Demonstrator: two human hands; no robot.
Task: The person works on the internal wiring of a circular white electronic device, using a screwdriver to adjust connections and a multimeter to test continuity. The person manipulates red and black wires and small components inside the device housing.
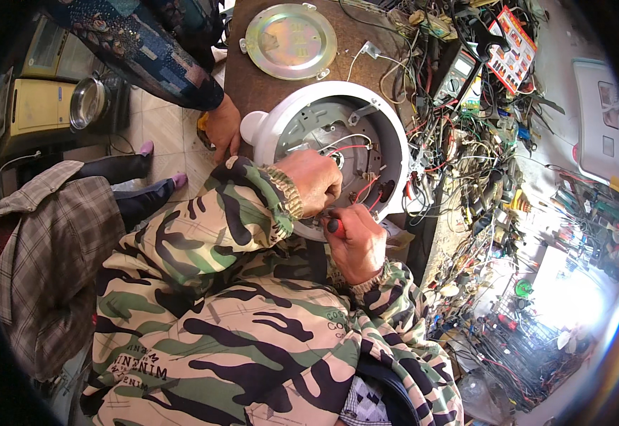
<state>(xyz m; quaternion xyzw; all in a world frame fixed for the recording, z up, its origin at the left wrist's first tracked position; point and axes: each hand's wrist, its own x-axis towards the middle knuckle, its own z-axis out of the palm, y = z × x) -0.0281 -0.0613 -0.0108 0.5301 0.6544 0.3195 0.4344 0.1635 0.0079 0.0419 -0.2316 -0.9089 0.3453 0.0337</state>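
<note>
A round white appliance housing [399, 142], like an upturned electric cooker, lies open on the brown table. Inside are a grey metal bottom, a red wire [348, 148], a white wire and small terminals. My left hand [311, 181] reaches over its near left part with curled fingers; what they pinch, if anything, is hidden. At the near rim, my right hand [357, 245] is closed round a screwdriver [335, 227] with a red and black handle. The tool's tip is hidden. A round metal base plate [291, 42] with small tabs lies beyond the housing.
A heap of tangled wires [451, 149] crowds the right, with a multimeter [458, 74] and a red printed card [512, 50]. Another person's hand [223, 129] rests by the table's left edge. Someone in a plaid coat [61, 248] is at left, near a metal pot [88, 103].
</note>
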